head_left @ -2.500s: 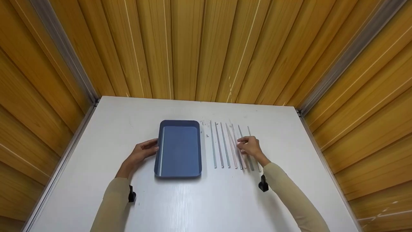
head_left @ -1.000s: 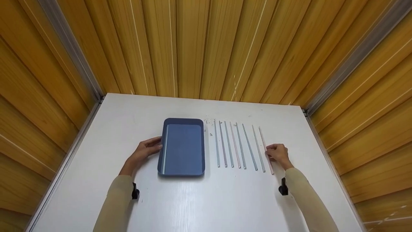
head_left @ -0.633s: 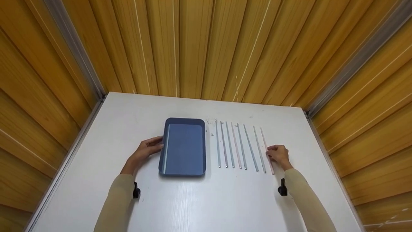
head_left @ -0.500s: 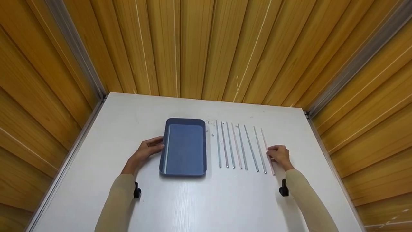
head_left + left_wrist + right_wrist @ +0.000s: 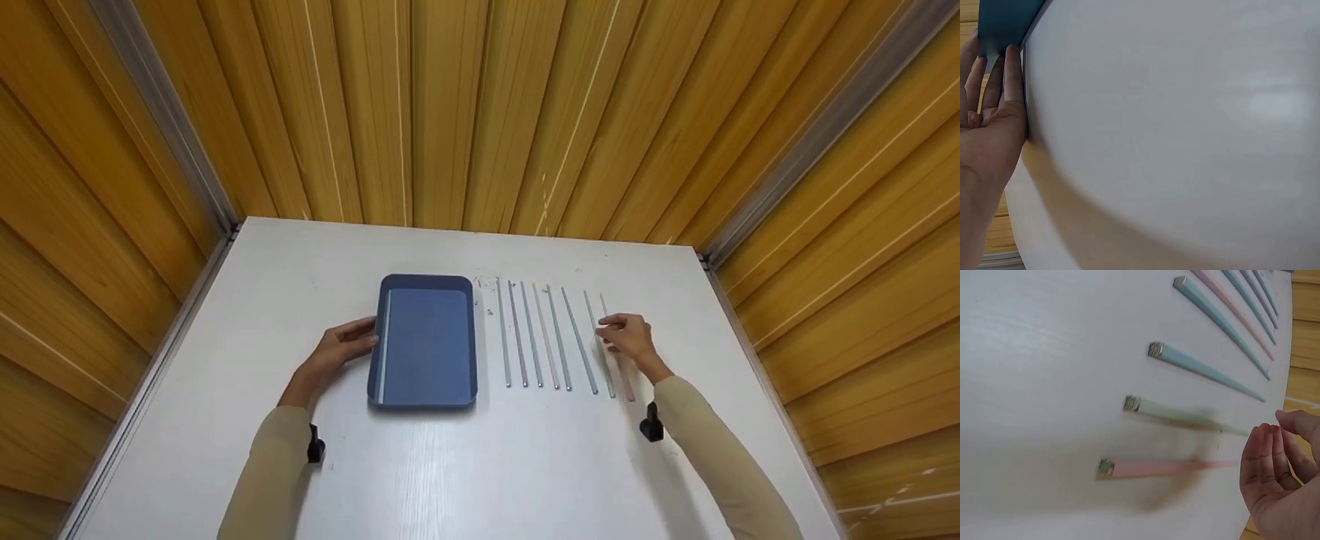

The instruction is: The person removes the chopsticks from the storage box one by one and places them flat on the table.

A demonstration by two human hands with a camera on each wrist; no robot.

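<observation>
My left hand (image 5: 337, 352) touches the left side of a blue rectangular tray (image 5: 427, 345) with straight fingers. In the left wrist view, the fingertips lie against the corner of the tray (image 5: 1008, 22). To the tray's right, several pastel chopsticks with silver ends lie side by side, among them a blue one (image 5: 579, 341). My right hand (image 5: 630, 337) hovers over the right end of this row, nothing between thumb and fingers. Nearest below it are a green chopstick (image 5: 1168, 410) and the outermost pink chopstick (image 5: 1148, 468), both partly hidden by the hand.
Small clear bits (image 5: 486, 283) and dark specks lie by the tray's upper right corner. The white table (image 5: 450, 472) is bordered by wood-patterned walls (image 5: 442, 112) at the back and sides. A small black device (image 5: 651, 424) sits at each wrist.
Earlier my right hand moved to the right and held the pink chopstick at the row's right end. It has since let go, lifted and shifted left. The left hand stays at the tray.
</observation>
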